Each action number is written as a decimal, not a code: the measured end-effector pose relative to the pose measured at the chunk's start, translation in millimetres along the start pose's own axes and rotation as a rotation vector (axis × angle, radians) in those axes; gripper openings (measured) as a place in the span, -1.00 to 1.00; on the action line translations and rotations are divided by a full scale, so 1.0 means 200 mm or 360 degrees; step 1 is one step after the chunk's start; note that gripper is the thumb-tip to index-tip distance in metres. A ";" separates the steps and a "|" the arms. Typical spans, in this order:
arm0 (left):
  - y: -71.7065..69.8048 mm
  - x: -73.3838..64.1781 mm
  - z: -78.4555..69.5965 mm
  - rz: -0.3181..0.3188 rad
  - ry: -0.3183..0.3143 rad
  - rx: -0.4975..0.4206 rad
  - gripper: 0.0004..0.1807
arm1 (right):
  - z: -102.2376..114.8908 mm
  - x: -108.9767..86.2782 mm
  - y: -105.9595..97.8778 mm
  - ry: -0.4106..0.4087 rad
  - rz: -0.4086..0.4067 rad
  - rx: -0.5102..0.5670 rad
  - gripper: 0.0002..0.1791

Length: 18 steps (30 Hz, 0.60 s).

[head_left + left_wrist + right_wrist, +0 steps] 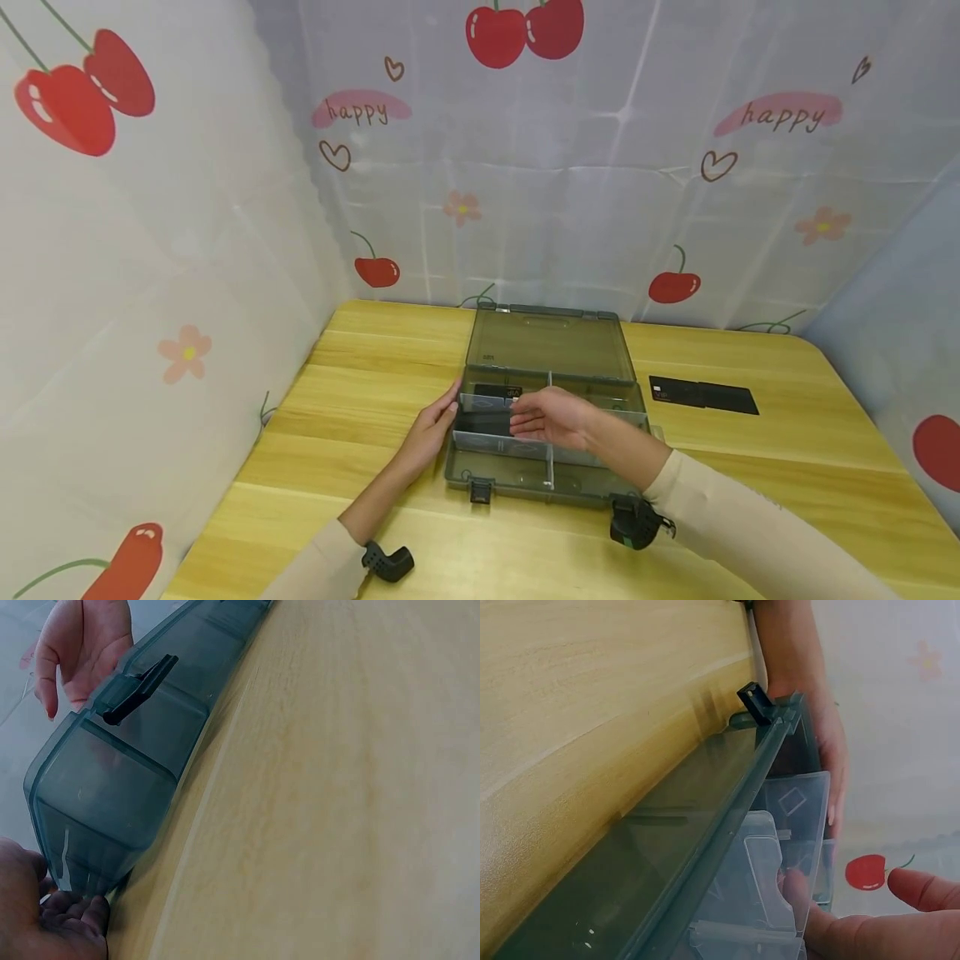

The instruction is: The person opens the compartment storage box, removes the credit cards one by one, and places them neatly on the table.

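Beige sleeves (750,517) come nearest in the head view, both reaching forward from the bottom over the wooden table (352,417). Ahead of them stands an open compartment box (525,493), its lid (551,343) leaning back at the far side. Fingers of the left hand (431,423) lie extended along the box's left outer wall, thumb by the rim. Palm turned inward, the right hand (555,417) crosses above the box, fingers loose and slightly bent, clasping nothing visible. Its fingertips sit beside a black card (483,422) in the middle left compartment; whether they touch it, I cannot tell. One VIP card (491,390) lies in the compartment behind, and two dark cards (701,395) rest on the table to the box's right.

From the left wrist, the left hand's fingertips meet the lower corner of the box. Beyond a black latch (139,690), the right hand shows its palm, thumb apart, some fingers hidden behind the wall.

From the right wrist, the right thumb stands raised, well apart from a finger blurred behind a clear divider (795,802). Opposite, the left hand runs straight against the far end.
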<state>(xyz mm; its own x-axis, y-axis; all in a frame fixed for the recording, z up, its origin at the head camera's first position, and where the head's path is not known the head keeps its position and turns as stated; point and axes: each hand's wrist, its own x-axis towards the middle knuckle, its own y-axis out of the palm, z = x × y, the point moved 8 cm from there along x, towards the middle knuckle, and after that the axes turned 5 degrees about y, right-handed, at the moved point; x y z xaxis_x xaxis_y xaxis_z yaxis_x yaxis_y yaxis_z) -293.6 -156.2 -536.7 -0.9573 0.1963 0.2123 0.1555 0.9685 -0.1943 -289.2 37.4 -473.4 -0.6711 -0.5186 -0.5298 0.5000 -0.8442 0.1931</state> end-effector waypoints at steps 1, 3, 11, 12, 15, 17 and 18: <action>0.00 0.00 0.00 0.0001 0.0002 -0.0005 -0.46 | 0.00 0.00 0.00 -0.0005 -0.0004 -0.0004 -0.55; 0.00 0.00 0.00 -0.0001 0.0004 -0.0010 -0.46 | 0.00 0.00 0.00 -0.0013 -0.0014 -0.0015 -0.59; 0.01 0.00 -0.01 -0.0002 0.0009 -0.0011 -0.47 | 0.01 0.00 -0.01 -0.0040 -0.0024 -0.0050 -0.62; 0.00 0.00 0.00 -0.0004 0.0007 -0.0013 -0.47 | 0.01 0.01 -0.01 -0.0046 -0.0013 -0.0054 -0.61; 0.00 -0.01 0.00 -0.0003 0.0013 -0.0020 -0.47 | 0.01 0.01 -0.01 -0.0064 0.0016 -0.0068 -0.57; 0.00 -0.01 -0.01 0.0000 0.0015 -0.0026 -0.47 | 0.01 0.02 0.00 -0.0075 0.0028 -0.0078 -0.56; 0.00 -0.01 0.00 0.0001 0.0016 -0.0026 -0.47 | 0.02 0.02 0.00 -0.0079 0.0031 -0.0086 -0.55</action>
<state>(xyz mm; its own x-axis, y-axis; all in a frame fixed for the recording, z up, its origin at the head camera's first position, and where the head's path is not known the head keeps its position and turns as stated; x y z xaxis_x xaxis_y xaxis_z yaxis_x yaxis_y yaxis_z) -292.0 -155.9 -536.1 -0.9547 0.1986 0.2217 0.1604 0.9707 -0.1789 -293.8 35.4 -472.8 -0.6864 -0.5423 -0.4845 0.5413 -0.8259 0.1575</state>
